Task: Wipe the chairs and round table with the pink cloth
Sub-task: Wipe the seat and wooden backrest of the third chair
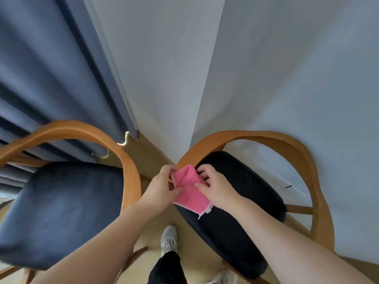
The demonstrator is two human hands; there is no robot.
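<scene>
Both hands hold a folded pink cloth (189, 189) in the air between two chairs. My left hand (164, 187) pinches its left edge, and my right hand (215, 187) grips its right side with curled fingers. A white label hangs from the cloth's lower corner. The left chair (61, 210) has a dark blue seat and a curved wooden back rail. The right chair (242, 212) has a black seat and the same wooden rail; the cloth hovers over its near left edge. No round table is in view.
A dark blue curtain (51, 78) hangs behind the left chair. White walls (287, 78) meet in a corner behind both chairs. My shoe (168, 239) stands on the beige floor in the narrow gap between the chairs.
</scene>
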